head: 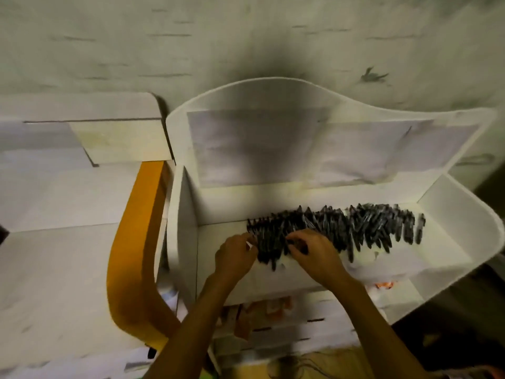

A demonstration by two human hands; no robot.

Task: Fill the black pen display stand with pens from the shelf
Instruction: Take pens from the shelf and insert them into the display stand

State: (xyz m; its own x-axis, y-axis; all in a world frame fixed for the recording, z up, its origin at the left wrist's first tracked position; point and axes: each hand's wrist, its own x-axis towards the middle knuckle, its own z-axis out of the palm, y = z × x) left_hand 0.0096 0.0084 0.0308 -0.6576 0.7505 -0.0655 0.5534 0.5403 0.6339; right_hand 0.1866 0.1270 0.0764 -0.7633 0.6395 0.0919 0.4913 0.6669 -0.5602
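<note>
In front of me stands a big white shelf unit with a curved back panel [273, 88], and beside it on the left is an orange curved panel [136, 255]. On its upper level lies a long row of black pens [355, 228]. My right hand [314, 253] pinches some pens with curled fingers. My left hand [235, 255] touches the row's left end; whether it grips one, I cannot tell.

You've got glossy black plastic pens [341, 228] on a matt white shelf [451, 214], smooth orange panel [136, 242] beside it.
</note>
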